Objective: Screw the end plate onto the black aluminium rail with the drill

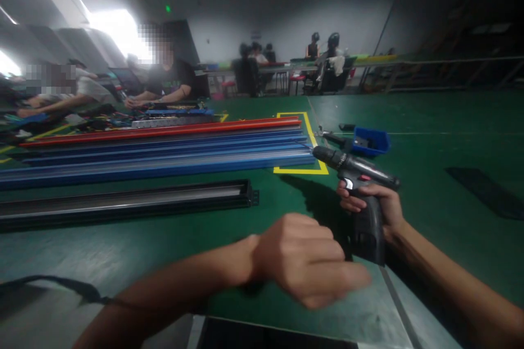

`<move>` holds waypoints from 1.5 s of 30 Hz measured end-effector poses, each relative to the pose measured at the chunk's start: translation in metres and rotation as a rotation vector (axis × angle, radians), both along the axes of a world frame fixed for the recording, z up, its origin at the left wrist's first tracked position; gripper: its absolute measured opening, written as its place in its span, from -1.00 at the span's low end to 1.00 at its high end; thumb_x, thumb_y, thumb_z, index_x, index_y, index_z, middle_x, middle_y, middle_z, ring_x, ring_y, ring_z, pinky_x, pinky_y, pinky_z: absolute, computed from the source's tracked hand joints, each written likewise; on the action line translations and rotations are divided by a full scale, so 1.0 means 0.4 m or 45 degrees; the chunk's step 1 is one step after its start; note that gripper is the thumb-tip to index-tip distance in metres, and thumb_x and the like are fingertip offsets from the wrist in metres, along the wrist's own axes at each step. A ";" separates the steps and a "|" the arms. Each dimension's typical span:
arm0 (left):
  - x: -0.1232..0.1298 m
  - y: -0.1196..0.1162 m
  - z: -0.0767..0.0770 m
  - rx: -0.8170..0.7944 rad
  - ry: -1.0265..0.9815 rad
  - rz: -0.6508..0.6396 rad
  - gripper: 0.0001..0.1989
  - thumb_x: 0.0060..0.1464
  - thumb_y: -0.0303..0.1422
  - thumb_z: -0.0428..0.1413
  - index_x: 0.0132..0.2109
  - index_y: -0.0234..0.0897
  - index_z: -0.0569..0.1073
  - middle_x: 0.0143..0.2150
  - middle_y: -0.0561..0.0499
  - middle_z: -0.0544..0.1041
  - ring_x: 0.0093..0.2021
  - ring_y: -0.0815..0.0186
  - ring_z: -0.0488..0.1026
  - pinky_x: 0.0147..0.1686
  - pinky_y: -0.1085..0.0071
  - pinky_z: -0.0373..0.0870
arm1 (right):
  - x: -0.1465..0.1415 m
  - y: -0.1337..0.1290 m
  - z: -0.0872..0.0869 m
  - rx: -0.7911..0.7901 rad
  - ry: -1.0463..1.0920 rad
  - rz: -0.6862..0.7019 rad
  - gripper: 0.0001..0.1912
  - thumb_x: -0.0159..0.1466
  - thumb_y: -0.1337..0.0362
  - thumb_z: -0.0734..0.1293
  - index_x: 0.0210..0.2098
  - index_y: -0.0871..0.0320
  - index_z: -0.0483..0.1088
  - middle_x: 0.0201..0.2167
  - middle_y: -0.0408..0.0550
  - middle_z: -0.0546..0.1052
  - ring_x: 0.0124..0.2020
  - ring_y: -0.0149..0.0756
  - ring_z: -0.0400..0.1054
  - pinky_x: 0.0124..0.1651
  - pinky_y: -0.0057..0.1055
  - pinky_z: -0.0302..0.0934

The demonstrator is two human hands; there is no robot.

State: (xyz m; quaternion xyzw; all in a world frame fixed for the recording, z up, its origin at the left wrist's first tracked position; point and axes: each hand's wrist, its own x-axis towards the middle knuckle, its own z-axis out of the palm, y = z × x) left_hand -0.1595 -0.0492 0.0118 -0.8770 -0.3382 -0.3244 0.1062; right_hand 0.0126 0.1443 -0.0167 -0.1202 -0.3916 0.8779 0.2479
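Your right hand (387,202)'s fingers wrap the drill (362,169), not yet on the black rail (123,204); left hand (303,262) curled closed, contents hidden.

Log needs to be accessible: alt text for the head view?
The right hand grips a dark power drill above a green table, with the left hand, curled and blurred, nearer the camera. A long red rail, blue rails and a black channel lie to the left; a blue bin sits beyond the drill.

A workshop — cordless drill (358,167), long coloured rails (184,146), people (326,61) at far benches (280,67).
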 end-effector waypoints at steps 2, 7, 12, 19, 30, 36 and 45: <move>-0.045 0.064 -0.015 0.092 0.243 0.076 -0.79 0.28 -0.36 0.05 -0.18 -0.23 0.59 -0.53 0.08 0.44 -0.54 0.37 0.36 -0.55 0.32 0.13 | 0.003 0.002 0.006 -0.026 0.047 -0.055 -0.72 0.06 0.42 0.37 -0.21 0.38 0.51 -0.44 -0.01 0.44 -0.62 -0.56 0.06 -0.53 -0.57 0.32; -0.147 0.183 -0.057 -0.473 0.331 0.867 -0.65 0.39 -0.34 -0.05 0.15 -0.33 0.52 0.04 -0.18 0.59 -0.17 0.19 0.59 -0.30 0.31 0.42 | 0.006 0.012 0.020 -0.147 0.085 -0.199 -0.69 0.02 0.42 0.32 -0.20 0.32 0.44 -0.42 -0.02 0.41 -0.62 -0.55 0.08 -0.53 -0.59 0.34; -0.146 0.273 -0.053 -0.733 0.249 0.872 -0.53 0.40 -0.16 0.02 0.31 -0.27 0.45 0.16 -0.23 0.52 0.00 0.04 0.58 -0.12 0.20 0.48 | 0.002 0.018 0.022 -0.234 0.027 -0.263 -0.66 0.02 0.43 0.29 -0.17 0.29 0.37 -0.42 -0.04 0.38 -0.63 -0.54 0.12 -0.57 -0.59 0.33; -0.126 0.336 -0.072 -0.782 0.170 0.816 -0.74 0.31 -0.36 0.11 0.04 -0.26 0.64 0.04 -0.16 0.62 0.03 0.09 0.56 -0.08 0.24 0.45 | -0.007 0.009 0.023 -0.250 -0.012 -0.248 -0.64 0.02 0.43 0.29 -0.15 0.32 0.35 -0.40 -0.01 0.39 -0.63 -0.56 0.15 -0.55 -0.60 0.32; -0.135 0.368 -0.117 -0.742 0.118 0.814 -0.67 0.22 -0.55 0.01 -0.04 -0.38 0.64 -0.03 -0.26 0.60 -0.01 0.06 0.53 -0.09 0.19 0.38 | -0.008 -0.024 0.037 -0.225 -0.054 -0.123 -0.72 0.14 0.43 0.19 -0.16 0.29 0.38 -0.40 -0.06 0.41 -0.60 -0.59 0.18 -0.47 -0.64 0.26; -0.140 0.360 -0.110 -0.681 0.200 0.865 -0.64 0.26 -0.58 -0.07 0.02 -0.42 0.58 0.04 -0.31 0.57 0.05 0.03 0.48 -0.08 0.20 0.34 | -0.008 -0.032 0.036 -0.162 -0.076 -0.090 -0.72 0.21 0.44 0.13 -0.18 0.29 0.41 -0.40 -0.04 0.45 -0.60 -0.59 0.19 -0.47 -0.62 0.26; -0.254 0.157 -0.031 -0.469 -0.033 0.852 -0.75 0.37 -0.46 -0.06 0.02 -0.35 0.48 -0.02 -0.19 0.55 -0.02 0.12 0.46 -0.03 0.25 0.34 | -0.017 -0.048 0.019 -0.135 -0.099 -0.016 -0.71 0.13 0.45 0.19 -0.18 0.30 0.42 -0.41 -0.01 0.46 -0.60 -0.53 0.16 -0.51 -0.58 0.28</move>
